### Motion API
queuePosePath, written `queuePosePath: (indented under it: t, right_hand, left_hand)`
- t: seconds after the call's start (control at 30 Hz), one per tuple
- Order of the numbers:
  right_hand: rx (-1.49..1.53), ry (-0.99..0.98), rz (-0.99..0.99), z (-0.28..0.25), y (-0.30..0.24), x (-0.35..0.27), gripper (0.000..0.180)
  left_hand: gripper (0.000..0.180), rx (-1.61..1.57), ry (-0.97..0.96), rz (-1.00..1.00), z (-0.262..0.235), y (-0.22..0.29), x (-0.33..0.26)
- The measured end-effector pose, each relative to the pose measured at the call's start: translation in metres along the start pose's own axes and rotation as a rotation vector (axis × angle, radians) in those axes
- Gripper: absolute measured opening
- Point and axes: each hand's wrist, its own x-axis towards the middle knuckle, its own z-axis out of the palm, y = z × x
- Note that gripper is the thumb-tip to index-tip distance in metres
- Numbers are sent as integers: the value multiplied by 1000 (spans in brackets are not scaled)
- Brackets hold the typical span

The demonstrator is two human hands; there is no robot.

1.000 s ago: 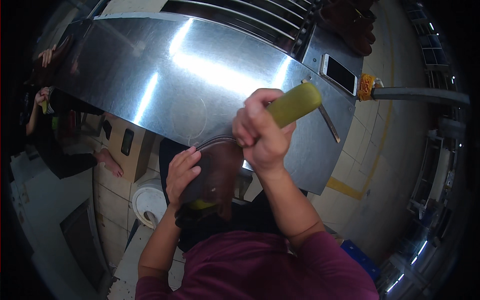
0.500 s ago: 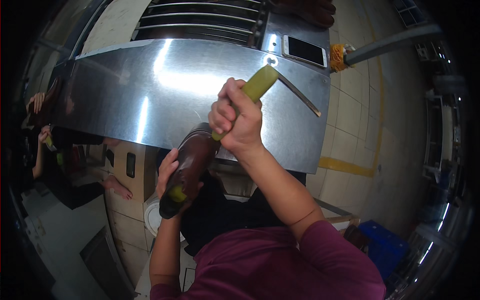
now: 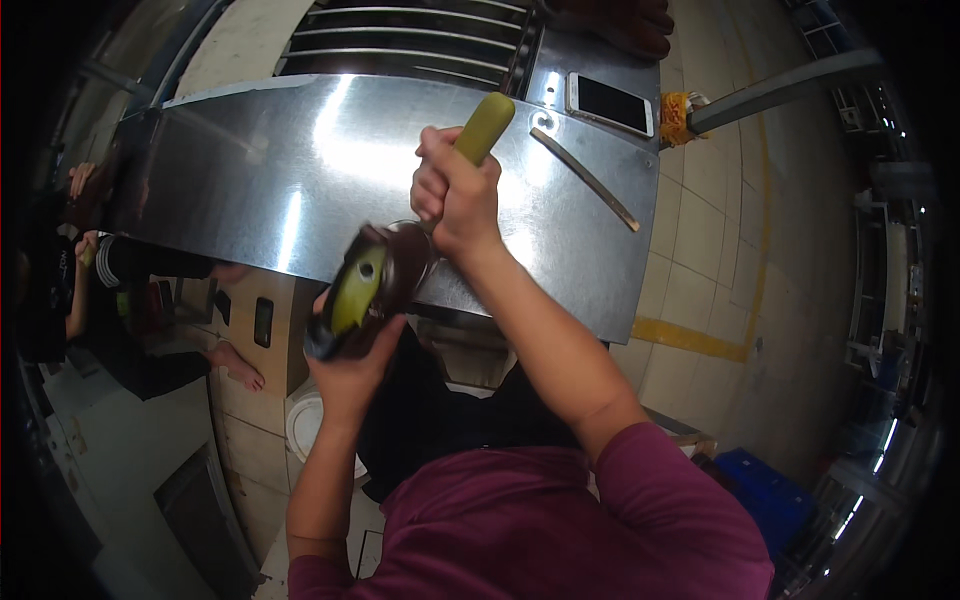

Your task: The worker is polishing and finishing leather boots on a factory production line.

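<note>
— Steel fills most of what's in front of me: a wide, shiny stainless table point(image 3: 300, 190) over a pale tiled floor point(image 3: 700, 260), with a slatted rack point(image 3: 420, 35) behind it.

— What else lies on the table?

— A phone point(image 3: 610, 103) at the far right corner, and a thin flat metal strip point(image 3: 585, 178) lying at a slant just below it. Off the right end a grey pipe point(image 3: 770, 88) runs out, with an orange rag point(image 3: 677, 115) at its near end. Another person point(image 3: 110, 280) sits low at the left, well apart from me.

— And what are you working on?

— A dark brown shoe point(image 3: 375, 290), held at the table's near edge, above my lap. It has a yellow-green insert showing at one end.

— How are your hands?

— My left hand point(image 3: 350, 375) is cupped under the shoe, fingers wrapped up around its lower end. My right hand point(image 3: 455, 195) is closed in a fist round the yellow-green handle of a tool point(image 3: 485, 128); the handle's end sticks up out of my grip, and its working end points down at the shoe's upper end, hidden by my fist.

— How far along is it?

— I'd judge I'm mid-work. Tool and shoe meet, but I cannot tell what is already finished; the shoe's surface is too dark and too small to read.
</note>
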Motion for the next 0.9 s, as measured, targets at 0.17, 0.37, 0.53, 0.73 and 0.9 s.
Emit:
queuePosePath:
  t: [0.17, 0.37, 0.53, 0.73, 0.9]
  right_hand:
    - [23, -193, -73, 3, -1, 23, 32]
    - [-83, -145, -133, 20, 13, 36, 32]
    - [-46, -234, -92, 22, 13, 34, 29]
    - [-75, -254, -169, 27, 14, 15, 28]
    - [40, -303, -178, 26, 15, 1, 22]
  left_hand:
    - [35, -257, 170, 24, 2, 33, 28]
    - [40, -609, 284, -123, 23, 30, 34]
    - [35, -697, 384, -181, 29, 31, 28]
    - [29, -705, 426, -179, 28, 36, 24]
    - [25, -703, 438, -145, 27, 32, 22]
